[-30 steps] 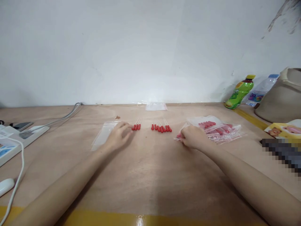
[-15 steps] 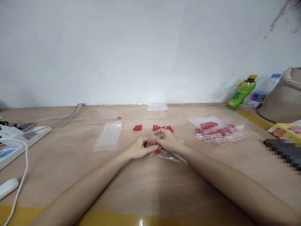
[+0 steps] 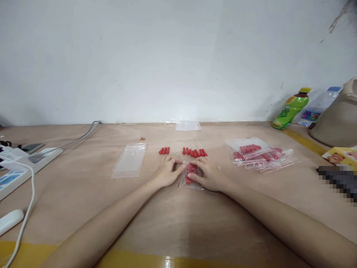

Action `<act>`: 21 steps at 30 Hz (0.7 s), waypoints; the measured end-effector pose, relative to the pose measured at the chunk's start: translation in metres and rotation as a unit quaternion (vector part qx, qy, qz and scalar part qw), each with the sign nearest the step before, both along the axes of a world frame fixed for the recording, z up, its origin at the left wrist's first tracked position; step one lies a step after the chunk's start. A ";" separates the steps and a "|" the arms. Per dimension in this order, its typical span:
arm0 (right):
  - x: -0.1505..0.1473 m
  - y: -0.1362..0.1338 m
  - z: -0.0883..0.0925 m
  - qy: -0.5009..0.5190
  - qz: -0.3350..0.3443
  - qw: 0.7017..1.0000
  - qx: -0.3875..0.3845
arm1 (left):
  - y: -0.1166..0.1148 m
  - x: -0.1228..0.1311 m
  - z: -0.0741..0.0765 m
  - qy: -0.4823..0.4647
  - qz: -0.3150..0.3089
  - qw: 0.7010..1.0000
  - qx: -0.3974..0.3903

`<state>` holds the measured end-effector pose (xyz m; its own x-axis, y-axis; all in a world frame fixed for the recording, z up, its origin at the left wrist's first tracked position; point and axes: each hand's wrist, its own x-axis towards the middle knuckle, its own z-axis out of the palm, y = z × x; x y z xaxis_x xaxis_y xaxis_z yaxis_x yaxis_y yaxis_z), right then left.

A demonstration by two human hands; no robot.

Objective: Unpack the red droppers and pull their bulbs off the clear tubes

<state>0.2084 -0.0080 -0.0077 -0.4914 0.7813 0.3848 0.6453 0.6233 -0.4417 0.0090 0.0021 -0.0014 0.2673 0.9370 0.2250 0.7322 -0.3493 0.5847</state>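
The broad, pale plywood tabletop [image 3: 178, 223] carries everything here, so places are given from the small clear plastic zip bag of red-capped pieces [image 3: 191, 175] at its middle. Well to the right of that bag lies a loose stack of filled clear bags with red contents [image 3: 258, 154], and far beyond it, by the wall, a green drink bottle with a yellow cap [image 3: 291, 108]. To the left lies a flat, empty clear zip bag [image 3: 129, 160]. Just behind the bag lie two short rows of thin clear sticks with red ends [image 3: 194, 152], the smaller group [image 3: 164, 150] set off to the left.

The left hand [image 3: 168, 173] rests at the bag's left edge, fingers together and curled down onto the plastic. The right hand [image 3: 209, 175] lies over its right side, fingers spread lightly and pressing flat (neither hand lifts the bag).

To close such a bag well, it seems best to pin one end of the seal and run the other fingertips along the strip with even pressure, pushing air out first and keeping the red pieces away from the mouth.
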 end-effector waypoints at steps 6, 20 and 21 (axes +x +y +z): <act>-0.004 0.006 0.000 0.002 0.055 0.998 0.029 | 0.004 0.001 -0.001 -0.140 -0.078 0.982 -0.096; -0.007 0.004 0.003 -0.016 0.053 0.993 0.106 | -0.010 -0.007 0.020 -0.331 0.015 0.871 -0.362; -0.009 0.004 0.005 -0.020 0.059 0.990 0.124 | -0.010 -0.006 0.020 -0.334 0.013 0.870 -0.362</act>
<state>0.1996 -0.0045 -0.0026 -0.5919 0.6023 0.5356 0.5758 0.7810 -0.2418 0.0028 -0.0083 0.0188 0.2794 0.9018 -0.3298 0.1474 0.2991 0.9428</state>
